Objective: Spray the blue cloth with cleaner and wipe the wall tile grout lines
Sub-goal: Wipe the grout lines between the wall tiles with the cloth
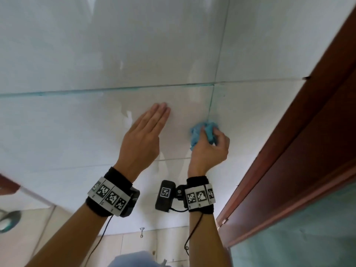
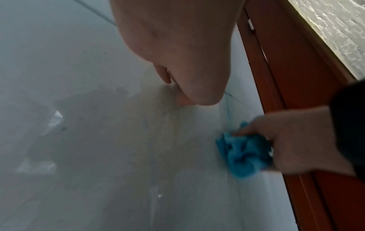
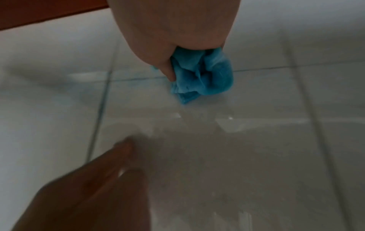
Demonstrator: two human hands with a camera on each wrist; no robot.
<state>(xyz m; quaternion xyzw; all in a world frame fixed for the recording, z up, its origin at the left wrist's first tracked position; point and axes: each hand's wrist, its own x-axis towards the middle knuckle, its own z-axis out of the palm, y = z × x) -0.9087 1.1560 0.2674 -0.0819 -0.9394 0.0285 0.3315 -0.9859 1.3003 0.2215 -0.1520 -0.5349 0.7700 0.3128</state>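
Right hand (image 1: 209,149) grasps the bunched blue cloth (image 1: 204,132), fingers curled round it, and holds it against the tiled wall (image 1: 77,54) on the vertical grout line (image 1: 211,102), below that line's crossing with the horizontal grout line (image 1: 96,91). Left hand (image 1: 143,137) is released, fingers straight and together, flat on the tile left of the cloth, apart from it. A red-brown door frame (image 1: 308,132) stands right of the cloth.
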